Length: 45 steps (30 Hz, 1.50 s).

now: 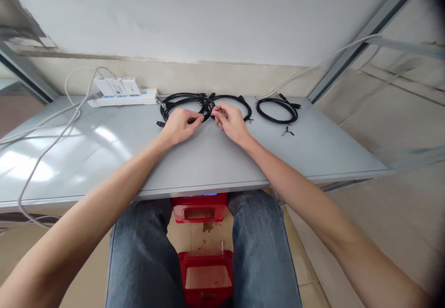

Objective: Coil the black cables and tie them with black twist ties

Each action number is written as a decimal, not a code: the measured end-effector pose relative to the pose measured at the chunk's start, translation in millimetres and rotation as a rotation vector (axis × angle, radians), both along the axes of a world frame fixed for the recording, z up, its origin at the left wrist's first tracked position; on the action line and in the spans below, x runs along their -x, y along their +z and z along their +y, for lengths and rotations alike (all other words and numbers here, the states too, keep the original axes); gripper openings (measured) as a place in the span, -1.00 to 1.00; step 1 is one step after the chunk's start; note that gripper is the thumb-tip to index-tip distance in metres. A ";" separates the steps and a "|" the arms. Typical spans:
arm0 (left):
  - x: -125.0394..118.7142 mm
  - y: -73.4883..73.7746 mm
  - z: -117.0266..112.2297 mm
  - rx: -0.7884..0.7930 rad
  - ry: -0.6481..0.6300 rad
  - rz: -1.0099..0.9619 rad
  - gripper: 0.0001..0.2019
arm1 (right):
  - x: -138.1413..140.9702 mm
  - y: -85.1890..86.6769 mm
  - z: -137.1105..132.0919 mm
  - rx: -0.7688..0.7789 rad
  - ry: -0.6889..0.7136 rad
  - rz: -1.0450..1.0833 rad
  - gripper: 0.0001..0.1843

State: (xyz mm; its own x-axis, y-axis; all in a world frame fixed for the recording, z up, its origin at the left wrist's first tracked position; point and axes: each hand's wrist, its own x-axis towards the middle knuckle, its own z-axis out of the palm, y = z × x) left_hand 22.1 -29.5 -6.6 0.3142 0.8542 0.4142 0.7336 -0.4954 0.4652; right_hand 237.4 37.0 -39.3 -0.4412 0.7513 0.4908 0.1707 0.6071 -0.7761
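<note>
My left hand (181, 125) is closed on a coiled black cable (190, 99), thumb and fingers pinching its near right side. Beside it, my right hand (232, 121) has its fingertips pinched together at the coil's right edge; what lies between them is too small to make out. Other black loops lie under and behind the held coil, partly hidden by my hands. Just behind my right hand is another coiled black cable (247, 104). Farther right, a separate black cable coil (277, 111) rests on the table, its plug ends at the upper right.
Small black ties (288, 131) lie near the right coil. A white power strip (122, 97) with plugged-in adapters stands at the back left, and pale cords (66, 134) run across the left side. Red stools (200, 207) show below the grey table (215, 164), between my knees.
</note>
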 end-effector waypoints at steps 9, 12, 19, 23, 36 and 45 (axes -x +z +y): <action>-0.6 -8.3 2.8 0.060 -0.004 0.112 -0.63 | 2.5 -4.3 -0.1 0.077 0.062 -0.056 -0.69; 0.3 -7.8 3.1 0.062 -0.008 0.113 -0.63 | 1.7 -2.7 -0.3 0.026 0.054 -0.069 -0.75; 0.0 -3.2 0.1 0.057 0.008 0.155 -0.62 | 1.1 -4.1 -1.7 -0.045 0.018 -0.158 -0.71; -1.4 -1.4 -0.7 0.044 0.055 0.226 -0.59 | 1.9 -6.3 -2.9 -0.048 0.016 -0.176 -0.74; -3.3 -2.2 -3.4 0.141 0.020 0.256 -0.33 | -3.8 -25.2 16.9 -0.145 -0.236 -0.096 -0.54; -4.4 -6.5 3.7 0.041 0.067 0.231 -0.61 | 1.3 -31.0 13.7 -0.266 -0.205 -0.200 -0.49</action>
State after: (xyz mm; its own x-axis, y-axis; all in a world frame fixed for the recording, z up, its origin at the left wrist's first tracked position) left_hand 26.5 -25.8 -13.1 0.3382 0.8911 0.3026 0.8536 -0.4259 0.3000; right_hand 236.0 50.7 -70.3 -0.4016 0.6919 0.6000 0.4411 0.7203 -0.5353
